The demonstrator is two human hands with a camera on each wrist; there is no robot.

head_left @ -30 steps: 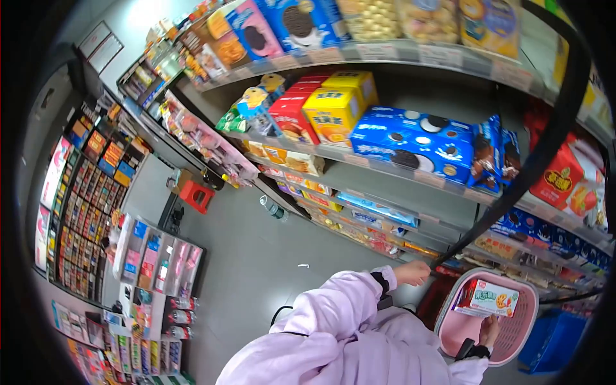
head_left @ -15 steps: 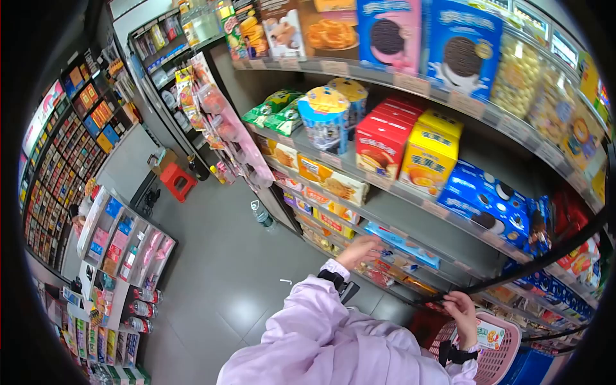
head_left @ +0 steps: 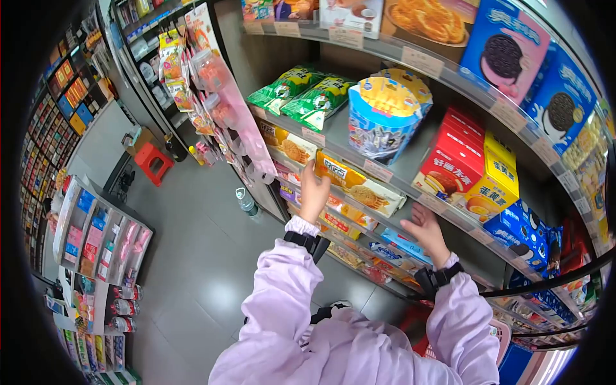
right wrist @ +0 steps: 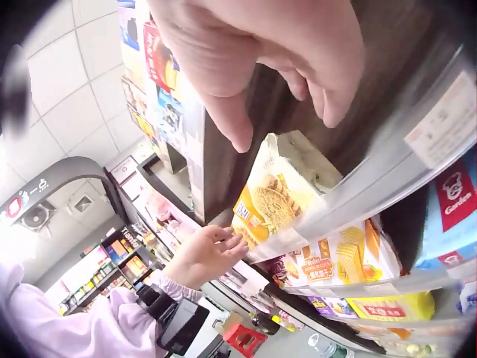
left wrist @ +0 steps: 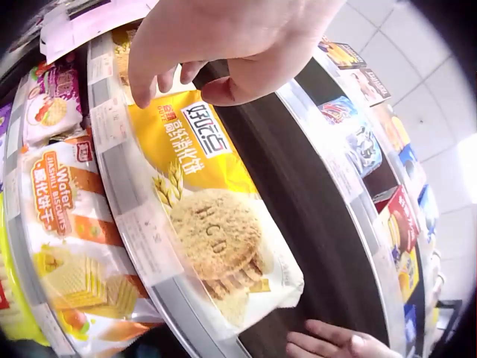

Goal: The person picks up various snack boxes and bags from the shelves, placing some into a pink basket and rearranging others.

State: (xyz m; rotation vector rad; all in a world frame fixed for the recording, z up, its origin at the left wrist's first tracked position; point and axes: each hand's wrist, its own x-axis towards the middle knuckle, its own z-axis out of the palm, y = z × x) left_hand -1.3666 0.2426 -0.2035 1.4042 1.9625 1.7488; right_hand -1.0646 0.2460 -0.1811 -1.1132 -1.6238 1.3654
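A yellow-and-white biscuit pack point(head_left: 362, 185) lies along the front of a middle shelf, a printed biscuit showing on its wrapper. My left hand point(head_left: 314, 192) is at the pack's left end; in the left wrist view its fingers and thumb hang loosely over the yellow end. Off the pack's right end is my right hand point(head_left: 427, 232), with fingers spread and nothing held. Seen from the right wrist, that hand point(right wrist: 276, 52) hovers above the shelf, thumb pointing toward the pack's near end.
Green bags point(head_left: 317, 102), a blue tub point(head_left: 385, 119) and red boxes point(head_left: 452, 154) stand on the shelf above. Wafer packs point(left wrist: 74, 216) sit one shelf lower. A pink basket point(head_left: 504, 333) is partly hidden behind the right sleeve. A water bottle point(head_left: 246, 202) stands on the floor.
My right hand has left the pink basket, where it was beside a biscuit box, and come up to the shelf. The left hand has moved forward to the yellow biscuit pack. The shelf appears closer.
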